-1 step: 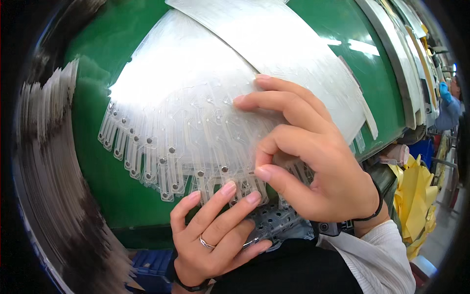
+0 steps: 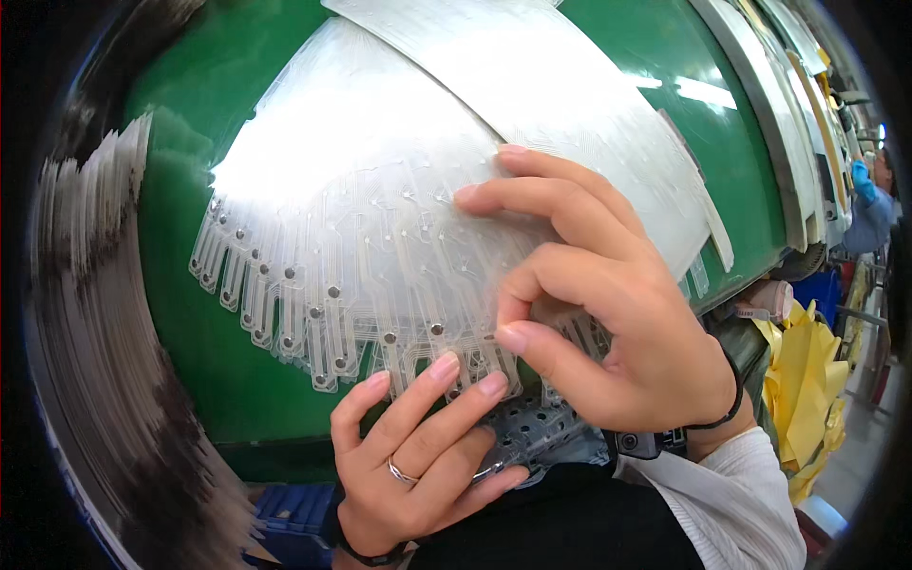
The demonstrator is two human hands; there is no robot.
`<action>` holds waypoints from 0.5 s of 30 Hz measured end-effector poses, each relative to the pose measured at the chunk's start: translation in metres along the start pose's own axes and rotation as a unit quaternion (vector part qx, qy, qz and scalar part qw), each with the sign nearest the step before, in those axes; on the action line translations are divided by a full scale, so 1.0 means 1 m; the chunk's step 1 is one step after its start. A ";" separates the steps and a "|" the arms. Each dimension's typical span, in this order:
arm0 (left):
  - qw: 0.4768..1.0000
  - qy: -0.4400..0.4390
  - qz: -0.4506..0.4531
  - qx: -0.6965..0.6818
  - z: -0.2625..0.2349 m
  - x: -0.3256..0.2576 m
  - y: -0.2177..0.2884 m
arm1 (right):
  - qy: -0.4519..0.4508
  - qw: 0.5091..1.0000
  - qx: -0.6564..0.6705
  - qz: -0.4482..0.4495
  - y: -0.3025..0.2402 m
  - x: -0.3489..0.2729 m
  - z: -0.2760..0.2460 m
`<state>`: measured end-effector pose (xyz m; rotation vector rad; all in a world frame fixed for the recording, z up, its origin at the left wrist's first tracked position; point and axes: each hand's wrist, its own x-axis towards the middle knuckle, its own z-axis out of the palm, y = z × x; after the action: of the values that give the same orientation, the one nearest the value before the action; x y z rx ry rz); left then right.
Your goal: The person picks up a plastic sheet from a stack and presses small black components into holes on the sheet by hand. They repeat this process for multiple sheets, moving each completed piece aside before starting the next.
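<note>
Clear plastic circuit sheets (image 2: 408,256) lie fanned on a green surface, printed with fine traces. Dark round dots sit on their narrow tabs along the near edge. My left hand (image 2: 418,456), with a ring on one finger, rests three outstretched fingertips on the tab ends. Beside its bent index finger and thumb is a clear strip with rows of dark dots (image 2: 537,427); whether they touch it, I cannot tell. Over the tabs, my right hand (image 2: 598,304) pinches thumb and index together at a tab; what is between them is hidden. Its other fingers extend over the sheets.
More pale sheets (image 2: 579,104) overlap at the back right. A tall fanned stack of sheets (image 2: 104,313) stands along the left. Blue bins (image 2: 290,518) sit low at the left, yellow crumpled material (image 2: 803,380) at the right. A person in blue (image 2: 869,209) is far right.
</note>
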<state>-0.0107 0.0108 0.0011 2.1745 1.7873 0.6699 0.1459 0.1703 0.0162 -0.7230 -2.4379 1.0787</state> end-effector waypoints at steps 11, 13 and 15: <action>1.000 0.004 0.000 -0.009 0.003 0.001 -0.001 | 0.004 1.000 -0.016 -0.011 0.002 0.002 0.001; 1.000 0.004 0.001 -0.010 0.003 0.000 -0.001 | 0.006 1.000 -0.020 -0.011 0.002 0.002 0.002; 1.000 0.004 0.003 -0.010 0.003 0.000 -0.001 | 0.007 1.000 -0.024 -0.013 0.002 0.002 0.002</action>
<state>-0.0102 0.0115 -0.0018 2.1678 1.7708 0.6962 0.1443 0.1716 0.0134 -0.7107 -2.4609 1.0055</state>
